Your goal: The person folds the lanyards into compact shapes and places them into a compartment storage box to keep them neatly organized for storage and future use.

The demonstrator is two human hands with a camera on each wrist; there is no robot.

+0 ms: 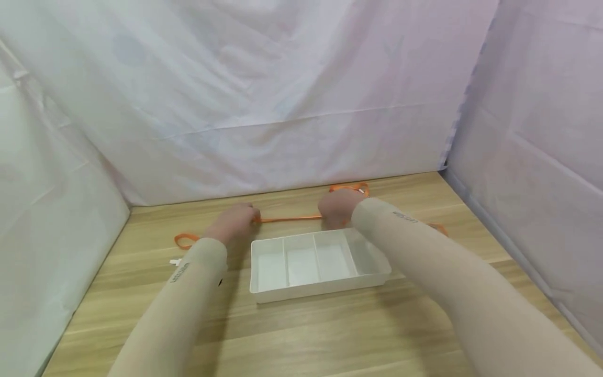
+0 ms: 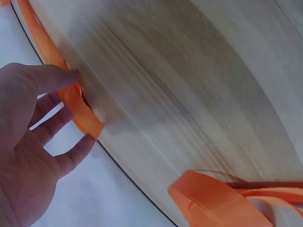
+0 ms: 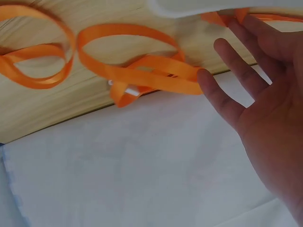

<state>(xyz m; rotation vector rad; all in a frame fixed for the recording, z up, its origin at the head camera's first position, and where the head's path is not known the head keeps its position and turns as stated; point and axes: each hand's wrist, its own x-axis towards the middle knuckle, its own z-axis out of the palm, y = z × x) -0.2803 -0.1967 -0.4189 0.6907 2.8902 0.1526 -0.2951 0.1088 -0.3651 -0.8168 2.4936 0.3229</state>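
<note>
An orange ribbon [image 1: 291, 219] runs taut between my two hands, behind the white tray. With thumb and fingers, my left hand [image 1: 234, 222] pinches it near the back of the table; the left wrist view shows the ribbon [image 2: 81, 111] folded at the fingertips. My right hand [image 1: 339, 207] pinches another part of the ribbon between thumb and forefinger, while its other fingers spread out. One fingertip of that hand meets a loose orange loop [image 3: 137, 78] with a small white piece in it.
A white tray [image 1: 317, 288] with several compartments stands just in front of the hands, the right forearm over its corner. More orange ribbon [image 1: 185, 241] loops out at the left, near a small white piece [image 1: 175, 262]. White curtains [image 1: 282, 104] hang behind the wooden table [image 1: 292, 335].
</note>
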